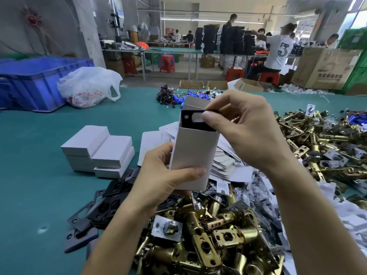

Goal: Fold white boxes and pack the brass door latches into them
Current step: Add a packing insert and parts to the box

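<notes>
- Brass door latches (208, 235) lie in a big loose heap at the near edge of the table (39, 185), with some small bagged parts among them; these are not packed yet.
- Black plates (95, 211) are spread just beside this heap, on its left side.
- Left grip (164, 175) holds the white box (194, 155) upright above the heap, with the thumb across the lower front and the fingers behind; the box is already folded into shape and its top is open.
- Right grip (244, 132) pinches a black plate (196, 119) between thumb and fingers at the mouth of the box; the plate is partly inside and partly above the rim; I judge that it is being put in; whether a latch is already in this box I cannot tell.
- Flat box blanks (224, 161) lie in a loose pile behind the held box; much folding is left.
- Closed white boxes (99, 151) are stacked to the left, several of them; these seem to be finished, so the work is started but far from the end.
- Second heap of latches (317, 145) covers the right side of the table.
- Farther away are a bundle of blue cells and wires (188, 96), a plastic bag (89, 86) and a blue crate (35, 80).
</notes>
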Available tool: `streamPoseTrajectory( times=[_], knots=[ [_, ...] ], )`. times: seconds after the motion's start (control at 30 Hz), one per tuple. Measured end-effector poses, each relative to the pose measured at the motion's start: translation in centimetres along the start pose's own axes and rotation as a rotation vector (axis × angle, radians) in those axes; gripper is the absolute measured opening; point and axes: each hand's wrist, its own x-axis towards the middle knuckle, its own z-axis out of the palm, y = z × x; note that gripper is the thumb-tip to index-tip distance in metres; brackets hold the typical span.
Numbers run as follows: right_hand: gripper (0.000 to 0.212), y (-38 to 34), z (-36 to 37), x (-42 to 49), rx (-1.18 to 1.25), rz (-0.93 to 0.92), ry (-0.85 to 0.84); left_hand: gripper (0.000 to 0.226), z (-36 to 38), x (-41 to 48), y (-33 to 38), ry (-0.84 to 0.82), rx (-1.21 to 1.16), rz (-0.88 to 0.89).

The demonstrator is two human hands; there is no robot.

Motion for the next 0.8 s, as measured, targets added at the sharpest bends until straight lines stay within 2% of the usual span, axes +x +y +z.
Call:
streamPoseTrajectory(
  times=[0.3,0.5,0.8],
  knots=[
    [0.005,0.7,-0.6,1.0,-0.157,-0.019,-0.127,0.047,0.2,0.0,-0.2,0.001,-0.001,0.018],
    [0.003,0.3,-0.8,1.1,-0.096,-0.026,-0.141,0.051,0.2,0.0,-0.2,0.015,-0.010,0.072],
    [0.006,-0.9,-2.2,2.1,-0.433,0.041,-0.366,0.044,0.5,0.1,-0.5,0.023,0.028,0.106]
  ],
)
